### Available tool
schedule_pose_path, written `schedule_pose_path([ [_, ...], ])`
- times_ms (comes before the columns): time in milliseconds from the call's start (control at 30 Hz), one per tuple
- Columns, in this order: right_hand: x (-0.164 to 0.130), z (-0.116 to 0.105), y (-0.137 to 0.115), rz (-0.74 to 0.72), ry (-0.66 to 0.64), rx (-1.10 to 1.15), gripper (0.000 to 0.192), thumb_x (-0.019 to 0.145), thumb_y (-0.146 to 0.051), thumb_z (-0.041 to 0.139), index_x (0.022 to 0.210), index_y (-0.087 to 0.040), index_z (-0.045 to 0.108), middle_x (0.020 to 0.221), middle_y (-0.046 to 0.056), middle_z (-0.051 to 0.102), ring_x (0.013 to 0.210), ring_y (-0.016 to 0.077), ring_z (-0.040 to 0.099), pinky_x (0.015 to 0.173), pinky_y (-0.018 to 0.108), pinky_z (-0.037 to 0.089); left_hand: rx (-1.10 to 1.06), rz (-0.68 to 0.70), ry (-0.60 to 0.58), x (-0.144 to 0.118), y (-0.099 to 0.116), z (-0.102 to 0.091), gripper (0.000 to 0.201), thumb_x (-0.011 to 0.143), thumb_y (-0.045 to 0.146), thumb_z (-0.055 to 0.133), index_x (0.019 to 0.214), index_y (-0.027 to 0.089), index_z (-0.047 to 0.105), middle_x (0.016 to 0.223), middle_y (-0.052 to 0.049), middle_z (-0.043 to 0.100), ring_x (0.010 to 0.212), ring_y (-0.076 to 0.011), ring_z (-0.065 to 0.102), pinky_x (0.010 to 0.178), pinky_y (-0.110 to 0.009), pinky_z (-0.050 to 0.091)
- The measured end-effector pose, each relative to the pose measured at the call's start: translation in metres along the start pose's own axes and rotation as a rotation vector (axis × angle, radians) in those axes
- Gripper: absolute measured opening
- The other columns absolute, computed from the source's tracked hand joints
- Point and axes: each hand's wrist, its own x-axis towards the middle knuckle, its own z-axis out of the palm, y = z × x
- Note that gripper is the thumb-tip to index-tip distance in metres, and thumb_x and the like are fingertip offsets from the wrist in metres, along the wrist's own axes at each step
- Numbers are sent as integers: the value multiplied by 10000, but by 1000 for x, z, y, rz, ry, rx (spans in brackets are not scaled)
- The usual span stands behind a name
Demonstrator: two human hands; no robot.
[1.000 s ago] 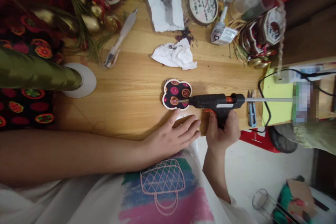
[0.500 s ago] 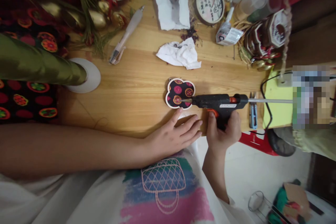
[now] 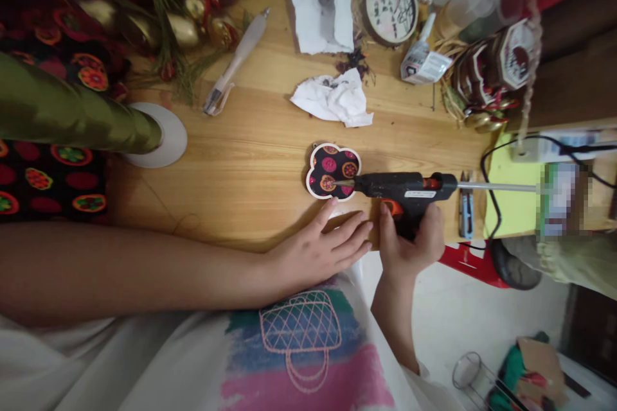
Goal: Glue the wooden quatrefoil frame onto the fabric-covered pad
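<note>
A black hot glue gun (image 3: pixel 393 185) is gripped by its handle in my right hand (image 3: pixel 414 241), with a finger by the orange trigger. A glue stick (image 3: pixel 496 186) protrudes from its rear. The metal nozzle lies over a clover-shaped pendant (image 3: pixel 329 166) with a white rim and dark flowered fabric inside; whether it touches the fabric I cannot tell. My left hand (image 3: pixel 322 241) rests at the table's near edge with its fingers stretched out, the index fingertip at the pendant's lower rim.
Crumpled white tissue (image 3: pixel 333 97) lies beyond the pendant, with a round tin (image 3: pixel 391 8) farther back. A pen (image 3: pixel 236 63) and a green fabric roll (image 3: pixel 77 106) are on the left. Blue-handled pliers (image 3: pixel 466 205) and a black cable (image 3: pixel 489 205) lie to the right.
The view has shifted slightly, so the tabletop things appear a little farther right. Both hands, the glue gun and the pendant keep nearly the same arrangement.
</note>
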Motion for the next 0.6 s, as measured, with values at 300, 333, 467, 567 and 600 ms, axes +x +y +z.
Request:
schedule_pose_path([
  [300,-3,-1,4,-1,-27,30,303,876,-339,640,1098,-145,573,717,9,551,590,136,528,504,236,405,-6,4,9,0,0,2,413,1002,302,406,1402,294,511,1499,-13,500,1379,-231,451,1087,-543,459],
  [333,-4,-1,5,-7,-23,31,315,875,-333,639,1118,-145,568,721,9,552,593,137,530,503,235,400,-5,2,7,0,0,2,413,1003,297,400,1401,295,512,1499,-11,500,1380,-231,451,1087,-543,460],
  [467,-5,-1,6,0,-22,34,322,860,-310,646,1130,-154,564,730,10,561,609,144,545,499,233,378,-5,7,-3,0,0,1,411,1004,303,404,1401,298,512,1508,-16,491,1381,-232,450,1087,-541,463],
  [567,-5,-1,6,27,-30,36,257,860,-305,636,1063,-161,573,705,5,549,596,143,540,494,237,366,-3,6,-5,0,0,1,413,1006,298,397,1404,301,509,1510,-13,488,1386,-229,446,1087,-537,467],
  [600,-5,-1,6,37,-34,33,240,863,-313,628,1043,-163,573,694,1,543,586,142,536,489,239,362,-2,5,-7,0,0,1,414,1007,291,392,1405,302,507,1510,-10,488,1388,-228,444,1086,-536,470],
])
